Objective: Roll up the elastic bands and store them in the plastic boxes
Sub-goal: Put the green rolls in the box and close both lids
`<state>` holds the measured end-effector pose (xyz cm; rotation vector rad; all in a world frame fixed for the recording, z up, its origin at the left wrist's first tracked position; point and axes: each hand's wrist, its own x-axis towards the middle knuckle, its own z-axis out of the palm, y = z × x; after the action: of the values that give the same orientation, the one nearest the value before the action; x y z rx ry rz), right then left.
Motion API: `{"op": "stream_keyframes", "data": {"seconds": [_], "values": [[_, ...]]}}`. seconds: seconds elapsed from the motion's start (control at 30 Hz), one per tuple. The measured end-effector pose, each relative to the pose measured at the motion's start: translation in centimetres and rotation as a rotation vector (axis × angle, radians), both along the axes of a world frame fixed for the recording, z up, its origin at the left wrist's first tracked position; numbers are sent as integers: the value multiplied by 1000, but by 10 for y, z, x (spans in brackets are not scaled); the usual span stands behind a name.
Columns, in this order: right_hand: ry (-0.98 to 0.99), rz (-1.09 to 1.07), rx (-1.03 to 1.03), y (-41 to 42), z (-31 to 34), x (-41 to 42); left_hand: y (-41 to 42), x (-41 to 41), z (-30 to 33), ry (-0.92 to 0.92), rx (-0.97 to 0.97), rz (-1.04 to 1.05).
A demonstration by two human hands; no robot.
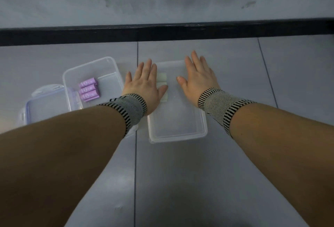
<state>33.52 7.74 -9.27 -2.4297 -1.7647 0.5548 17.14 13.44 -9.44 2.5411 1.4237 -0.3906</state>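
Two clear plastic boxes stand on the tiled floor. The left box (110,69) holds three rolled purple bands (89,89) with white numbers on them. The right box (178,134) holds pale green rolled bands (162,78), partly hidden by my left hand. My left hand (144,83) hovers flat over that box's left side, fingers spread, holding nothing. My right hand (197,78) is spread flat over the box's right rim, also with nothing in it. Both wrists wear striped knitted bands.
A clear lid with clip tabs (45,103) lies to the left of the purple-band box. A black skirting strip (162,33) runs along the wall beyond the boxes. Grey floor tiles stretch around and towards me.
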Motion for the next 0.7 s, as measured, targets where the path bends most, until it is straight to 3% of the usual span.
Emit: {"op": "stream_keyframes", "data": {"seconds": [0.57, 0.63, 0.7], "values": [[115, -28, 83, -2, -22, -4, -3, -2, -18, -45, 20, -4], [131, -32, 92, -2, -22, -2, -2, -3, -16, -89, 8, -2], [176, -73, 139, -1, -21, 1, 2, -3, -13, -245, -26, 71]]}}
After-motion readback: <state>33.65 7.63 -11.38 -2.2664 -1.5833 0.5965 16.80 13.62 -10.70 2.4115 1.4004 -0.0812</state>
